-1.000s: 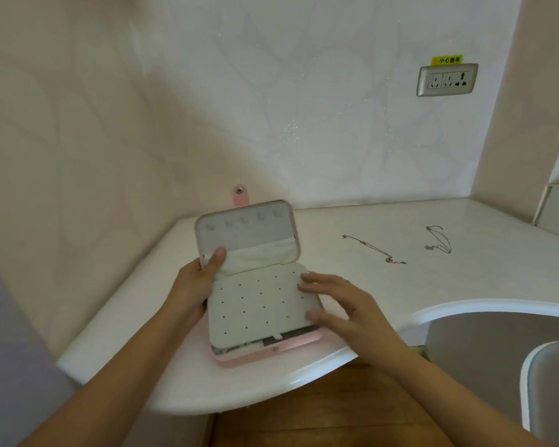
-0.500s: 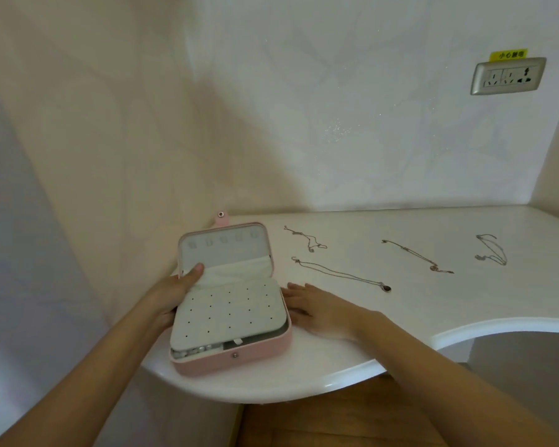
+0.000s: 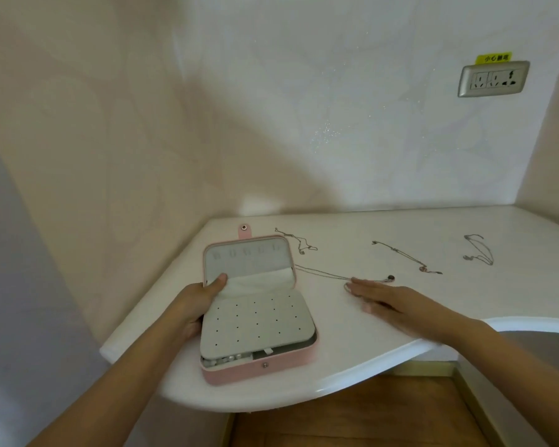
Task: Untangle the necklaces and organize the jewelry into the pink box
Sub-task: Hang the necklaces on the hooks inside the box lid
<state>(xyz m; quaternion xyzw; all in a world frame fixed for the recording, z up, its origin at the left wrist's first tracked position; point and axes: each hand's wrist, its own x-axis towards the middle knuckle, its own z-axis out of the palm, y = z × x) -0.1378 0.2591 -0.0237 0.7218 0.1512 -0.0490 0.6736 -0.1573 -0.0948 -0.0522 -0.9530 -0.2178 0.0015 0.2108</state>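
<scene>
**Listener:** Where is everything right now?

**Me:** A pink rectangular jewellery box (image 3: 259, 371) lies open near the front left edge of the white glossy bench (image 3: 352, 359). Its lid leans back toward the rear left corner. A pale grey perforated panel (image 3: 255, 324) covers the tray, and a few small white beads (image 3: 226, 359) show at the front rim. Four thin metal chains lie apart on the bench. One short chain (image 3: 299, 245) is just beside the lid. A long chain with a dark round pendant (image 3: 323, 273) runs rightward from the box. Two more, a pink-pendant chain (image 3: 404, 256) and a looped silver chain (image 3: 480, 253), lie further toward the right edge.

**Listener:** And your hands?

**Me:** My left grip (image 3: 197, 301) still clasps the box's left side, thumb hooked over the lid's fabric pocket. My right grip (image 3: 391, 301) was resting against the box's right side half a second ago. It has since slid out flat, fingers straight and holding nothing, fingertips at the long chain near its pendant.

**Listener:** Meaning?

**Me:** The chains look separated, and none is stored yet. I judge I'm about to pick up the long one.
</scene>
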